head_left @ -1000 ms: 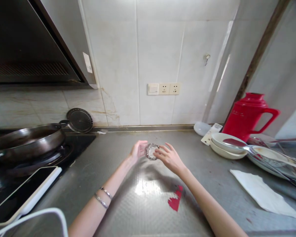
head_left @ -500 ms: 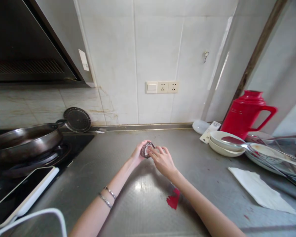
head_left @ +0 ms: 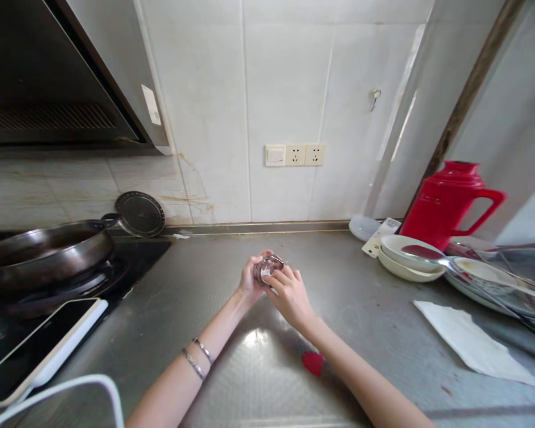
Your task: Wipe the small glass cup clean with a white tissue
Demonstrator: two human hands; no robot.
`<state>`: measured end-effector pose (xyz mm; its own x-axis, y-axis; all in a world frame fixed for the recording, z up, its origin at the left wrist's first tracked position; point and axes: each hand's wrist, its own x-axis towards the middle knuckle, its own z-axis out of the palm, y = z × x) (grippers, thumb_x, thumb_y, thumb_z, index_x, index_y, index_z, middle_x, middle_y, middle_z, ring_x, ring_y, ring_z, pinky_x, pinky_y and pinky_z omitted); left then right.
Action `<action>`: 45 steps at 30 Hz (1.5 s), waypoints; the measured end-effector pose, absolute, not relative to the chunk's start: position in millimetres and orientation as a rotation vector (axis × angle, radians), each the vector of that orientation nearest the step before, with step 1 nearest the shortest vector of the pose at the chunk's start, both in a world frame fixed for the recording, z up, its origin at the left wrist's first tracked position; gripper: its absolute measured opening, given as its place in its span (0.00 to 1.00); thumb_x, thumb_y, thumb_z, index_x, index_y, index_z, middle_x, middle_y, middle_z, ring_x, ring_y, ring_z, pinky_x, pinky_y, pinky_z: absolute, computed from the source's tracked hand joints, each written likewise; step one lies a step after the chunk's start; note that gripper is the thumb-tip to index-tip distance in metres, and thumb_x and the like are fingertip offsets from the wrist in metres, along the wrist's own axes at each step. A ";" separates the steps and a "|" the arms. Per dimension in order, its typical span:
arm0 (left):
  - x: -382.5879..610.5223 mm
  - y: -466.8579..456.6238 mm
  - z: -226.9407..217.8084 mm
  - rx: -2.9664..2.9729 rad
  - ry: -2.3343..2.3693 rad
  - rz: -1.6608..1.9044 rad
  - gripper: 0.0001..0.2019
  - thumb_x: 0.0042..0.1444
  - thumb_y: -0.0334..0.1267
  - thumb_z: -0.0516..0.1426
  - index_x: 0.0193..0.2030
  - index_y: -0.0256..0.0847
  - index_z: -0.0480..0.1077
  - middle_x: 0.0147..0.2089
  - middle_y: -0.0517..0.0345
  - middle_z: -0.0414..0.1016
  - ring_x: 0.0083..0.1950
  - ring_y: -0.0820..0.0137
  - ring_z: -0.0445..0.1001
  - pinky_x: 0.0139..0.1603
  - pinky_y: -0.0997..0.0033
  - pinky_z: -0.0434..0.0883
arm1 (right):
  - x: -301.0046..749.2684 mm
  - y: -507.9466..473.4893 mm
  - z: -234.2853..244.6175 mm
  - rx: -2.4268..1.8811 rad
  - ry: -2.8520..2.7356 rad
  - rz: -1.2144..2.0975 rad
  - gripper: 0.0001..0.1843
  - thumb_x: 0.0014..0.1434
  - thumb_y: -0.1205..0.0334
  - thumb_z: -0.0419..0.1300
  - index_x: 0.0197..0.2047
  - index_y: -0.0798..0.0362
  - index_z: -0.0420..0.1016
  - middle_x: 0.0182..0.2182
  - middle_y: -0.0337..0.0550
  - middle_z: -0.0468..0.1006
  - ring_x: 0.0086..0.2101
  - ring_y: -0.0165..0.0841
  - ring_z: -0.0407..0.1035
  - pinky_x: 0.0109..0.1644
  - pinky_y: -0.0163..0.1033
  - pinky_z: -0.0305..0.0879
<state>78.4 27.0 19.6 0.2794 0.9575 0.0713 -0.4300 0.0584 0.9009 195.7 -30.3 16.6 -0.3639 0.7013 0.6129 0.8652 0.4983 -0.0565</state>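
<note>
On the bench (head_left: pixel 214 261) things are looking mid-job, I'd say: the hands are meeting over the middle, the glass dish (head_left: pixel 271 261) is already getting held up between them, and nothing is looking finished. The left hand (head_left: pixel 250 279) is wrapping round the dish's left side, so that grip is clamping on the glass. The right hand (head_left: pixel 289 294) is bending its fingers in at the dish's mouth, and I can't tell whether that grip is pinching anything or just pressing. Something white (head_left: pixel 265 273) is showing inside, partly covered by those fingers. As for what's left: the dish isn't standing on the bench, neither hand is looking free, and how much is remaining inside I can't see. Headcount, roughly big to small: one hood (head_left: pixel 71 71) is hanging upper left, one hob (head_left: pixel 156 252) is sitting below it, one pan (head_left: pixel 57 260) is resting on that, and one red flask (head_left: pixel 446 205) is standing at the right, where the crockery (head_left: pixel 481 274) is overlapping too much for me to count. Then one phone (head_left: pixel 35 345) is lying near left, one white paper (head_left: pixel 468 342) is lying near right, two bowls (head_left: pixel 405 273) are stacking in front of the flask, one black disc (head_left: pixel 140 214) is leaning on the wall, one red scrap (head_left: pixel 312 362) is peeking out beside the right arm, and two bracelets (head_left: pixel 192 364) are circling the left arm.
</note>
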 end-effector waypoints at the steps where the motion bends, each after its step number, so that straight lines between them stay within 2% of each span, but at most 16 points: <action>1: 78.3 26.5 19.7 1.002 0.658 1.172 0.24 0.49 0.54 0.49 0.47 0.40 0.68 0.44 0.50 0.76 0.46 0.60 0.75 0.51 0.57 0.70 | 196.7 -30.1 16.8 -1.274 -2.175 -0.410 0.09 0.64 0.58 0.55 0.46 0.46 0.74 0.37 0.43 0.78 0.44 0.39 0.64 0.43 0.41 0.52; 6: 73.7 25.2 24.4 0.932 0.442 1.118 0.23 0.51 0.51 0.51 0.48 0.39 0.70 0.50 0.50 0.76 0.51 0.57 0.74 0.54 0.56 0.67 | 203.8 -29.9 19.5 -1.195 -2.212 -0.568 0.11 0.67 0.58 0.51 0.45 0.48 0.74 0.37 0.45 0.78 0.45 0.39 0.63 0.44 0.42 0.51; 9: 66.1 29.4 30.4 0.927 0.398 0.978 0.27 0.54 0.55 0.50 0.50 0.36 0.71 0.55 0.48 0.73 0.51 0.57 0.73 0.50 0.59 0.69 | 212.5 -29.8 23.4 -1.181 -2.277 -0.626 0.10 0.66 0.60 0.52 0.45 0.49 0.74 0.37 0.45 0.78 0.43 0.39 0.63 0.44 0.43 0.51; 10: 63.2 31.9 31.9 0.908 0.429 0.923 0.29 0.55 0.57 0.48 0.50 0.36 0.72 0.53 0.47 0.75 0.49 0.58 0.75 0.47 0.61 0.70 | 216.1 -29.4 24.5 -1.173 -2.315 -0.640 0.09 0.66 0.61 0.53 0.45 0.49 0.73 0.38 0.45 0.78 0.43 0.39 0.62 0.44 0.43 0.51; 12: 58.5 37.3 32.7 0.851 0.548 0.833 0.32 0.55 0.62 0.47 0.48 0.34 0.73 0.42 0.46 0.79 0.38 0.63 0.77 0.37 0.66 0.71 | 223.3 -27.5 25.5 -1.136 -2.408 -0.657 0.08 0.65 0.63 0.55 0.44 0.50 0.73 0.38 0.44 0.78 0.44 0.39 0.62 0.45 0.43 0.51; 15: 57.5 42.6 28.5 0.801 0.667 0.739 0.32 0.54 0.63 0.50 0.44 0.33 0.74 0.31 0.51 0.79 0.28 0.67 0.75 0.30 0.69 0.69 | 231.3 -22.5 23.8 -1.057 -2.521 -0.648 0.07 0.64 0.65 0.55 0.43 0.50 0.73 0.40 0.43 0.78 0.46 0.38 0.62 0.47 0.43 0.52; 18: 63.8 42.2 22.3 0.767 0.739 0.775 0.23 0.54 0.56 0.55 0.40 0.34 0.74 0.28 0.54 0.78 0.24 0.70 0.73 0.26 0.72 0.68 | 234.5 -17.8 21.9 -1.060 -2.539 -0.616 0.08 0.65 0.64 0.54 0.42 0.50 0.74 0.42 0.43 0.78 0.48 0.39 0.62 0.48 0.44 0.53; 22: 71.6 40.3 15.8 0.761 0.709 0.972 0.12 0.54 0.44 0.58 0.36 0.36 0.74 0.26 0.59 0.77 0.20 0.76 0.69 0.23 0.77 0.64 | 233.7 -17.6 23.3 -1.150 -2.447 -0.582 0.08 0.63 0.66 0.55 0.43 0.48 0.74 0.52 0.41 0.74 0.55 0.42 0.57 0.51 0.47 0.51; 25: 72.2 40.7 11.8 0.762 0.638 1.035 0.11 0.52 0.42 0.60 0.37 0.36 0.73 0.29 0.56 0.78 0.24 0.73 0.72 0.25 0.76 0.66 | 227.9 -23.3 24.6 -1.180 -2.416 -0.533 0.11 0.62 0.69 0.54 0.45 0.47 0.73 0.53 0.40 0.74 0.55 0.42 0.57 0.52 0.48 0.50; 28: 71.0 39.1 9.9 0.739 0.595 1.092 0.11 0.50 0.41 0.60 0.37 0.35 0.73 0.30 0.53 0.78 0.29 0.68 0.75 0.28 0.73 0.68 | 217.9 -30.8 24.4 -1.185 -2.406 -0.446 0.13 0.61 0.70 0.55 0.46 0.48 0.72 0.45 0.42 0.78 0.51 0.41 0.60 0.50 0.47 0.50; 30: 71.1 35.5 10.5 0.727 0.568 1.120 0.11 0.50 0.41 0.59 0.36 0.35 0.73 0.30 0.52 0.79 0.30 0.67 0.76 0.32 0.72 0.70 | 211.5 -34.3 22.9 -1.172 -2.392 -0.376 0.13 0.60 0.69 0.57 0.47 0.48 0.72 0.41 0.43 0.80 0.48 0.41 0.61 0.49 0.46 0.51; 34: 74.8 25.5 14.7 0.684 0.468 1.164 0.12 0.51 0.42 0.58 0.37 0.35 0.73 0.33 0.50 0.79 0.33 0.65 0.77 0.38 0.67 0.72 | 202.8 -34.9 15.8 -1.105 -2.277 -0.285 0.14 0.59 0.63 0.60 0.49 0.49 0.72 0.41 0.44 0.79 0.45 0.40 0.62 0.46 0.43 0.50; 39: 79.2 19.3 17.6 0.676 0.398 1.160 0.11 0.54 0.42 0.56 0.37 0.35 0.73 0.34 0.48 0.79 0.35 0.64 0.78 0.42 0.65 0.71 | 197.6 -31.6 10.9 -1.108 -2.126 -0.390 0.05 0.61 0.59 0.60 0.39 0.50 0.75 0.32 0.41 0.79 0.39 0.36 0.63 0.42 0.41 0.48; 41: 77.5 20.4 17.6 0.697 0.368 1.150 0.12 0.54 0.42 0.56 0.38 0.36 0.73 0.37 0.47 0.80 0.38 0.62 0.78 0.44 0.63 0.71 | 198.3 -31.3 12.9 -1.097 -2.139 -0.457 0.05 0.62 0.59 0.60 0.36 0.51 0.75 0.31 0.40 0.79 0.40 0.36 0.62 0.42 0.41 0.47; 45: 67.4 28.3 18.8 0.709 0.310 1.019 0.18 0.56 0.46 0.54 0.47 0.36 0.72 0.51 0.43 0.76 0.47 0.55 0.77 0.47 0.57 0.70 | 208.3 -29.8 18.0 -1.087 -2.245 -0.576 0.06 0.64 0.60 0.56 0.38 0.51 0.73 0.31 0.42 0.78 0.40 0.36 0.62 0.42 0.42 0.48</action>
